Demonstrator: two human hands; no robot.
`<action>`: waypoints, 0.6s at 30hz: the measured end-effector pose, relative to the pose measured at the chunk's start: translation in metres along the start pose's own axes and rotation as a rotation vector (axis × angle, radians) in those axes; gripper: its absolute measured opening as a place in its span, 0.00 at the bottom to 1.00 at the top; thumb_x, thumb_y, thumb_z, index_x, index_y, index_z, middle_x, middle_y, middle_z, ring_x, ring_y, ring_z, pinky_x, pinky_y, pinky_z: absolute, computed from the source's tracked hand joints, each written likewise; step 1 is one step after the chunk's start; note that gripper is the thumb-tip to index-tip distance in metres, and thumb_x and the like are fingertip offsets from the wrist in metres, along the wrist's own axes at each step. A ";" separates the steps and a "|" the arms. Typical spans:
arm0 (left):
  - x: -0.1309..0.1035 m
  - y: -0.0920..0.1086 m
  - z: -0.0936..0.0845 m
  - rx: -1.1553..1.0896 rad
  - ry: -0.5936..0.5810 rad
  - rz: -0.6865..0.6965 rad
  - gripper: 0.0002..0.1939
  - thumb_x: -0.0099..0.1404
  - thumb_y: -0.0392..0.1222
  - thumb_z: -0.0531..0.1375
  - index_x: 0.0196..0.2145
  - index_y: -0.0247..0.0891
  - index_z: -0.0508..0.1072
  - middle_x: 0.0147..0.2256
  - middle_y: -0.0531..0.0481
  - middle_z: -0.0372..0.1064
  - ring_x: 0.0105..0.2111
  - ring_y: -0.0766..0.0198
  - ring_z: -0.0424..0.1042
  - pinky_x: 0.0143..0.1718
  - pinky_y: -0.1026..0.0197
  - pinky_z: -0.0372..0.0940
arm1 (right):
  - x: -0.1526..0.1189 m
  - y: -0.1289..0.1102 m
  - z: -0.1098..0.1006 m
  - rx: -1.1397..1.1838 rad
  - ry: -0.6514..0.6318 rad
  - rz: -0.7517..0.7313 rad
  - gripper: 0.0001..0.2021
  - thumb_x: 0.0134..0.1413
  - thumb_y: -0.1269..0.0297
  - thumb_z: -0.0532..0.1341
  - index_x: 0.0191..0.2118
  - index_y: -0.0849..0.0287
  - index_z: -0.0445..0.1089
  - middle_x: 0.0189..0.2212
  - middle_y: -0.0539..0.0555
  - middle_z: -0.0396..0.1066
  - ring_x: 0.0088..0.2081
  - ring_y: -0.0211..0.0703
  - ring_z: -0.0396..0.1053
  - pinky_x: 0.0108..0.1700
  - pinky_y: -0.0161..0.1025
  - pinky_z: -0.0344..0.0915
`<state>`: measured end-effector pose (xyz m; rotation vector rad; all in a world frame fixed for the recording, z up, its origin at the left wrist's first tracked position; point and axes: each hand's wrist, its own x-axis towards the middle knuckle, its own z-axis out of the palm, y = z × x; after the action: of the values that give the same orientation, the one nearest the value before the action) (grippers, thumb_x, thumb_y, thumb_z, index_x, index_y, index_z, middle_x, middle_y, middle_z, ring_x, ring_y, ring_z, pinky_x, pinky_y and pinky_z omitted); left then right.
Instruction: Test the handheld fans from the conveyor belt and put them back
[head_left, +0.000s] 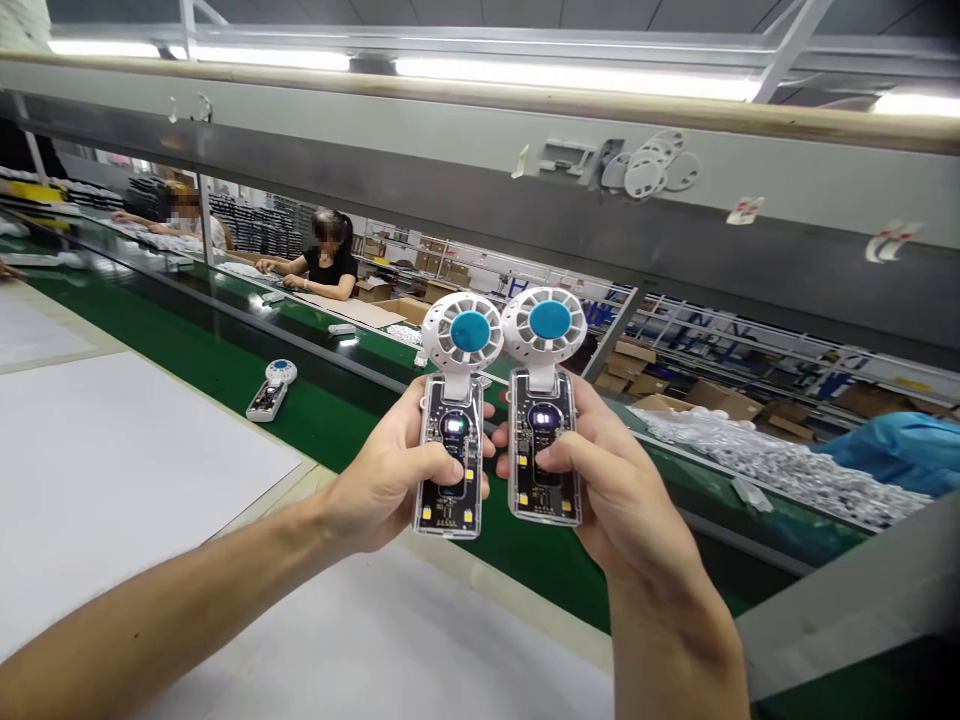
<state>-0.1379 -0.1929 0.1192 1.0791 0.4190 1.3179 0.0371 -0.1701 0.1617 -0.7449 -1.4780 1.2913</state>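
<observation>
Two small handheld fans are held upright side by side, their round white heads nearly touching. My left hand (390,470) is wrapped round the left handheld fan (450,400), thumb pressed on the front of its clear body. My right hand (600,465) grips the right handheld fan (544,400) the same way, thumb on its front. Each has a blue disc at the centre of its head, a dark circuit board behind the clear casing and a lit display. The fingers behind the bodies are partly hidden.
Another fan (271,390) lies on the green conveyor belt (330,440) at the left. A white work surface (135,470) is in front of me. White parts (780,460) are heaped at the right. A grey shelf beam (450,200) crosses above. Two co-workers sit across the belt.
</observation>
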 end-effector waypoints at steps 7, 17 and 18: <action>0.000 0.000 -0.001 0.010 0.025 0.030 0.28 0.52 0.29 0.62 0.50 0.38 0.61 0.38 0.49 0.71 0.33 0.64 0.73 0.34 0.62 0.70 | 0.000 0.001 0.001 -0.003 0.044 0.042 0.34 0.38 0.73 0.60 0.57 0.51 0.60 0.37 0.50 0.72 0.31 0.43 0.71 0.29 0.38 0.72; 0.011 -0.007 -0.016 0.455 0.342 0.308 0.18 0.54 0.41 0.70 0.38 0.36 0.68 0.30 0.52 0.70 0.28 0.67 0.70 0.32 0.64 0.69 | -0.006 -0.004 -0.007 0.007 -0.070 0.027 0.37 0.38 0.74 0.62 0.59 0.53 0.58 0.35 0.53 0.75 0.30 0.43 0.74 0.28 0.34 0.69; 0.012 -0.004 -0.018 0.420 0.331 0.261 0.16 0.54 0.42 0.70 0.35 0.35 0.68 0.28 0.53 0.68 0.26 0.67 0.70 0.31 0.64 0.69 | -0.006 -0.005 -0.007 0.005 -0.068 0.023 0.38 0.37 0.75 0.62 0.60 0.53 0.57 0.35 0.52 0.75 0.30 0.43 0.73 0.28 0.34 0.69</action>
<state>-0.1467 -0.1748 0.1113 1.2948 0.8532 1.6965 0.0460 -0.1747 0.1644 -0.7230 -1.5232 1.3492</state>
